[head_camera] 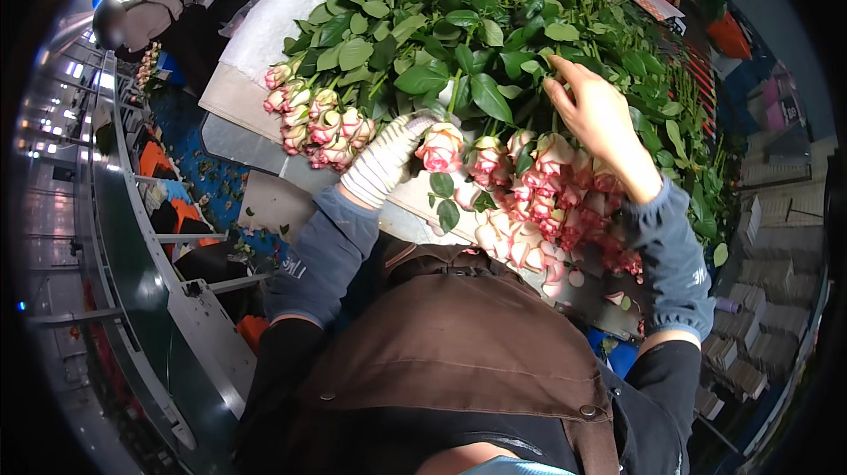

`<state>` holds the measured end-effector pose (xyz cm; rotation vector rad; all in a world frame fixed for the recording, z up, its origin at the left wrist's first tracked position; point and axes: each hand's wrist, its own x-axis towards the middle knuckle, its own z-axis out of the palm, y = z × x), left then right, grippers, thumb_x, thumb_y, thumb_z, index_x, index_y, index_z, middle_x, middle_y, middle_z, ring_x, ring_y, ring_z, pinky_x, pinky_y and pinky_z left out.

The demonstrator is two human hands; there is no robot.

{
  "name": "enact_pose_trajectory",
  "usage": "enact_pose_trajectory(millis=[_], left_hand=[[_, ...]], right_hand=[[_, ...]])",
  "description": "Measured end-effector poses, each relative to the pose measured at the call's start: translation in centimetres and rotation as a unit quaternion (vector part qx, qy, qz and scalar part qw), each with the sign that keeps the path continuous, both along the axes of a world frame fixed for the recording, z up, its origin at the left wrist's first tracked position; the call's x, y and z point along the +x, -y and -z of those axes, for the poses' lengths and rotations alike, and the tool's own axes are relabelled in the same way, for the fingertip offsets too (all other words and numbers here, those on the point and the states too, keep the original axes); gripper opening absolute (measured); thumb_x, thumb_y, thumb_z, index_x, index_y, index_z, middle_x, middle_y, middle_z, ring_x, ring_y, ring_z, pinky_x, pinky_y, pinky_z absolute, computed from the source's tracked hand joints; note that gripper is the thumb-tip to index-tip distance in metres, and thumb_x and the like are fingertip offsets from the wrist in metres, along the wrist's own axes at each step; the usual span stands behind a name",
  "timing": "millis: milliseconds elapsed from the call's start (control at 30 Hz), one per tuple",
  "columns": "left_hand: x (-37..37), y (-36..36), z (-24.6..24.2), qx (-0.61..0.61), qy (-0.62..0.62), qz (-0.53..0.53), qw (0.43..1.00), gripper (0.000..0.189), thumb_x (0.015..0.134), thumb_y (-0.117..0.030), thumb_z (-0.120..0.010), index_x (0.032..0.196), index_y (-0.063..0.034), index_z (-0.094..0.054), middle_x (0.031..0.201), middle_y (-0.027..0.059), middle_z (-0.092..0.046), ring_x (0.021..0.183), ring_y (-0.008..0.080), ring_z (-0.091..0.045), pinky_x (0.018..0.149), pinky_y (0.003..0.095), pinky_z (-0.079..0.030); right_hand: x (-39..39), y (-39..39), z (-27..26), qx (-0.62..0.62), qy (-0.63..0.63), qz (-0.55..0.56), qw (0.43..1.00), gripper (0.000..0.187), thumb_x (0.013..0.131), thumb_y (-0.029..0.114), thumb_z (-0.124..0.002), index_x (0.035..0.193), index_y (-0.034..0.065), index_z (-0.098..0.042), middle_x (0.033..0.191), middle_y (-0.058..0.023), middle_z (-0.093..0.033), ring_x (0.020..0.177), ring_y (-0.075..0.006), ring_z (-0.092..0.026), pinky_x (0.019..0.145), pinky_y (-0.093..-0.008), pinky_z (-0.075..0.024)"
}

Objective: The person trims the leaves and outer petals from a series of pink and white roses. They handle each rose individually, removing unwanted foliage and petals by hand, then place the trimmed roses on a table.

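Observation:
My left hand (396, 147), in a white-and-grey striped glove, is closed around the stem of a single pink-edged cream rose (440, 147), just behind its bloom. The glove hides the fingertips in part. My bare right hand (595, 111) hovers at the rose leaves (490, 94), thumb and forefinger apart; its other fingers are mostly hidden. Below it lies a large heap of pink-and-cream roses (542, 204), blooms towards me and stems pointing away. To the left of the glove, a smaller cluster of matching roses (324, 121) rests at the table's edge.
A white fleecy cover (284, 18) lies on the worktable at the upper left. Along the left runs a green conveyor belt (155, 303). Another person (152, 12) stands at the far left. Stacked cardboard pieces (761, 290) and orange containers (728, 35) are on the right.

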<state>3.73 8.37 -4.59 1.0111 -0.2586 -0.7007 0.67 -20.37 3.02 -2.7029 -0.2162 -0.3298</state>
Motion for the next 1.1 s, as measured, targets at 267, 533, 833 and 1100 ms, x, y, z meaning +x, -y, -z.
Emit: enact_pose_trajectory(millis=[267,533,833,1100], left_hand=[[-1.5,1.4,-1.9,-0.108,-0.176,0.037,0.978,0.03,0.09,-0.024,-0.057,0.106,0.0005,-0.06,0.096,0.0109,-0.066,0.085,0.0209,-0.066,0.073,0.0319,-0.057],[-6.3,5.3,-5.8,0.148,0.167,0.064,0.973,0.027,0.091,-0.023,-0.057,0.111,-0.0054,-0.053,0.098,0.0048,-0.061,0.07,0.0163,-0.06,0.059,0.0272,-0.051],[9.1,-8.5,-1.0,0.786,0.494,0.01,0.373,0.034,0.08,-0.032,-0.064,0.101,-0.0065,-0.059,0.09,0.0151,-0.064,0.087,0.0321,-0.063,0.078,0.0427,-0.048],[7.4,-4.3,-6.1,0.403,0.092,-0.003,0.91,0.039,0.081,-0.029,-0.069,0.104,0.0012,-0.062,0.091,0.0094,-0.064,0.079,0.0128,-0.06,0.068,0.0256,-0.049]], right_hand=[[-3.9,-7.4,4.1,0.619,-0.247,-0.036,0.745,0.063,0.094,0.03,-0.048,0.141,-0.0043,-0.024,0.138,-0.0157,-0.043,0.123,-0.0232,-0.044,0.094,-0.0314,-0.0423],[-4.1,-5.1,-0.9,0.73,-0.148,-0.052,0.666,0.047,0.093,0.018,-0.048,0.133,-0.003,-0.036,0.056,-0.0001,-0.043,0.048,-0.0114,-0.045,0.051,-0.0254,-0.0447],[5.5,9.2,5.4,-0.048,-0.131,0.066,0.988,0.042,0.087,0.018,-0.044,0.122,-0.005,-0.049,0.078,-0.0218,-0.063,0.078,-0.0351,-0.064,0.068,-0.0425,-0.0497],[2.1,3.8,0.9,-0.129,-0.179,0.13,0.967,0.038,0.091,0.03,-0.045,0.117,0.0038,-0.055,0.101,-0.0232,-0.062,0.096,-0.0362,-0.06,0.084,-0.042,-0.0471]])
